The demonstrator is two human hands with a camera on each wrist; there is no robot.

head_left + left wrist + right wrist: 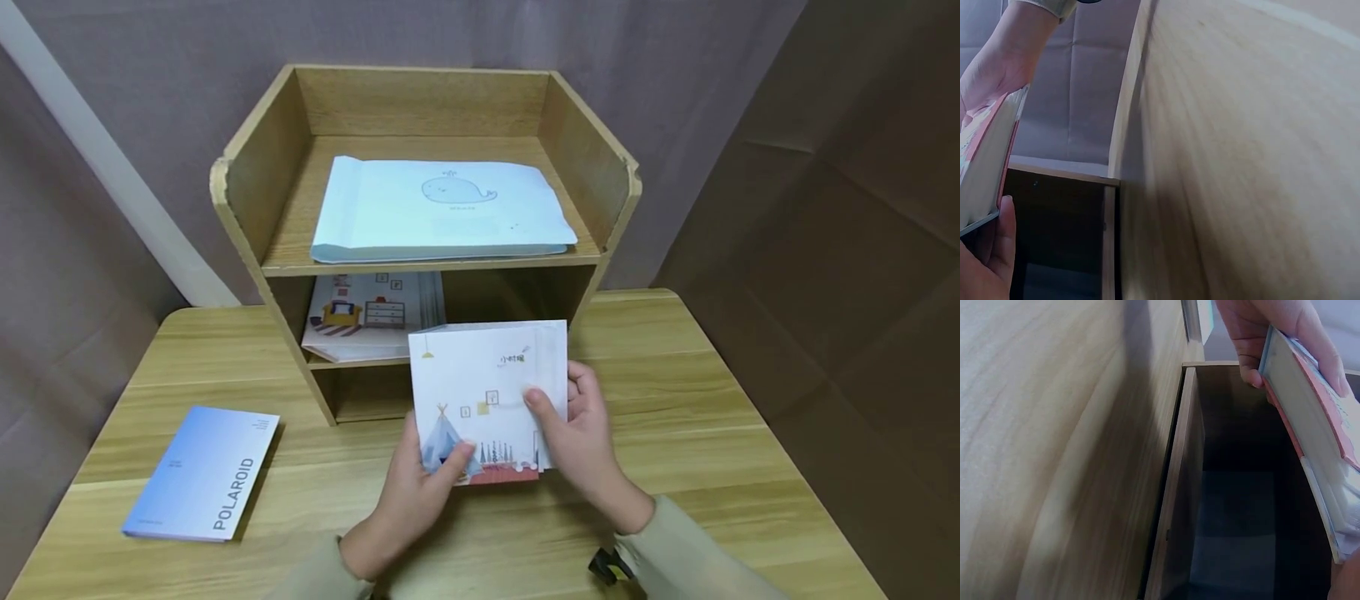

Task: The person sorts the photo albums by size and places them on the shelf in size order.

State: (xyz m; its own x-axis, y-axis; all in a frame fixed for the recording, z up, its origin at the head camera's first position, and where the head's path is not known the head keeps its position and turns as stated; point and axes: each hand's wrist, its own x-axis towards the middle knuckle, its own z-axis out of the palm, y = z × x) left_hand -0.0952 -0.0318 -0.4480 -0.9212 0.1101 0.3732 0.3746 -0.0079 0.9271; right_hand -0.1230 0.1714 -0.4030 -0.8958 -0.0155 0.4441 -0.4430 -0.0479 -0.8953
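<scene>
Both hands hold a thick square book (480, 375) in front of the shelf unit, its white cover showing a blue tent, small picture frames and a red strip at the bottom. The left hand (420, 492) grips its lower left corner, thumb on the cover. At the right edge, the right hand (581, 429) grips it, thumb on top and fingers behind. In the right wrist view the page block of the book (1310, 419) shows between red-edged covers. Above the table, the book overlaps the front of the middle shelf in the head view.
A wooden shelf unit (423, 104) stands at the back of the table (720, 483). Its top level bears a pale blue whale-print book (450, 221); its middle level holds another illustrated book (375, 317). A blue POLAROID book (202, 475) lies at left. Grey curtains hang behind.
</scene>
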